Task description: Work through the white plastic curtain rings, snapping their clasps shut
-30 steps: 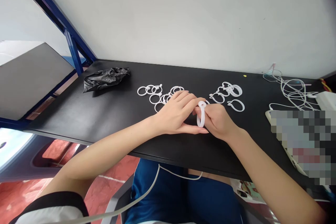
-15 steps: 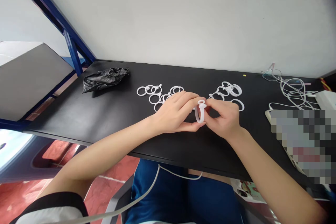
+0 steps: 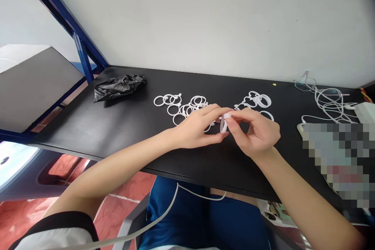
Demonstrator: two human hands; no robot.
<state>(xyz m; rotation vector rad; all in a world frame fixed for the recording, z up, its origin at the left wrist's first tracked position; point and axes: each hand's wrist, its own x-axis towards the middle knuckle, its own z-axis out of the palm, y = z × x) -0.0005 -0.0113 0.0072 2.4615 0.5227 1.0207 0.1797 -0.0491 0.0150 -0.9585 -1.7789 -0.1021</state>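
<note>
Between my two hands, above the black table, is a white plastic curtain ring [image 3: 223, 125] with a small eyelet at its top. My left hand [image 3: 199, 127] holds the ring's band between thumb and fingers from the left. The thumb and index finger of my right hand [image 3: 256, 129] pinch the small eyelet at the top, covering part of it. A loose pile of similar white rings [image 3: 191, 106] lies just behind my left hand. Behind my right hand lies a second, smaller group of white rings [image 3: 267, 101], some lined up together.
A crumpled black plastic bag [image 3: 117, 87] lies at the table's left. Toward the right are eyeglasses [image 3: 305, 83], tangled white cables [image 3: 331, 103] and a blurred-out device [image 3: 336, 156]. The black table [image 3: 117, 133] meets a pale wall [image 3: 190, 19] at its back edge.
My right hand has shifted slightly right, and its thumb has come up onto the eyelet. The ring has turned and shows narrower, more covered by the fingers.
</note>
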